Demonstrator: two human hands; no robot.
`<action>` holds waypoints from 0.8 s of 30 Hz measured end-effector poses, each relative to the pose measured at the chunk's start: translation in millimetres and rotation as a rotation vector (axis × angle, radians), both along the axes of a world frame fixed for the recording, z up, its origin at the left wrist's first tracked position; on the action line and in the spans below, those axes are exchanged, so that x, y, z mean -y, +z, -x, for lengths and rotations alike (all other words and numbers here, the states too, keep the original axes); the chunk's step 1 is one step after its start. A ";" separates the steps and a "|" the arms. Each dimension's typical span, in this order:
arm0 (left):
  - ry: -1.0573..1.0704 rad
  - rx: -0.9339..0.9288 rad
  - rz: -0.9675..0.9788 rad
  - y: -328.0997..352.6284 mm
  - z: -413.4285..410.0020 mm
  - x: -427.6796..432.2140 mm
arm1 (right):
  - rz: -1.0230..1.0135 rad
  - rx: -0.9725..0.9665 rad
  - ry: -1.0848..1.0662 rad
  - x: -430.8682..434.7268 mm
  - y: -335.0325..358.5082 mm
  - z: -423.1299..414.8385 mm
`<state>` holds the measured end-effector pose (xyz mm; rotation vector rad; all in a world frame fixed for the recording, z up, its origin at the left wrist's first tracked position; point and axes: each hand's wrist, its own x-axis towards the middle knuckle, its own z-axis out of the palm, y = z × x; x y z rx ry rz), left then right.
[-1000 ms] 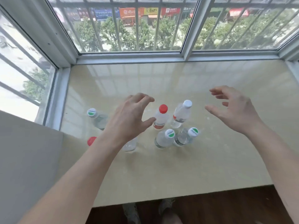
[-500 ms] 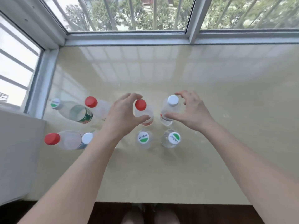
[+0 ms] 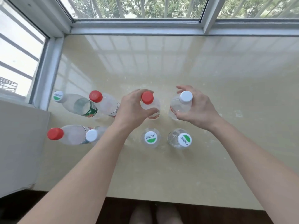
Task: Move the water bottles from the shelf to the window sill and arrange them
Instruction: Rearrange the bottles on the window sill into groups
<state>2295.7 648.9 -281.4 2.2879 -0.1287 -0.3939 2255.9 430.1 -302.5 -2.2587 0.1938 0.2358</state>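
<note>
One head-worn wide-angle camera looks steeply down, close over the window sill (image 3: 210, 159), facing the window frame (image 3: 137, 29) ahead.

Red cap (image 3: 147, 97), white cap (image 3: 186, 97), beige sill (image 3: 178, 65)

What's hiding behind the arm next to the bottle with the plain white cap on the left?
The left arm covers part of the white-capped bottle. Only its cap and shoulder show. Its lower body and base are hidden.

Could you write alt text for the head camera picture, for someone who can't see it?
Two bare hands grip upright water bottles on a beige window sill: the left hand a red-capped bottle, the right hand a white-capped bottle. Six more bottles stand nearby.
</note>
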 end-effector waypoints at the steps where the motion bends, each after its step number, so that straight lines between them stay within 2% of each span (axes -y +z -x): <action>1: 0.004 -0.004 0.002 -0.4 -0.5 -0.2 | -0.014 0.001 0.001 2.7 -0.6 0.8; 7: -0.005 -0.024 0.007 -1.8 2.0 3.0 | 0.063 0.011 -0.112 3.8 -12.4 6.4; 11: -0.007 -0.031 0.005 -4.8 0.7 1.7 | 0.032 0.056 -0.042 5.9 -13.5 5.7; 24: 0.012 -0.046 0.046 -13.5 1.7 -0.9 | -0.101 -0.073 0.110 15.6 -4.8 4.0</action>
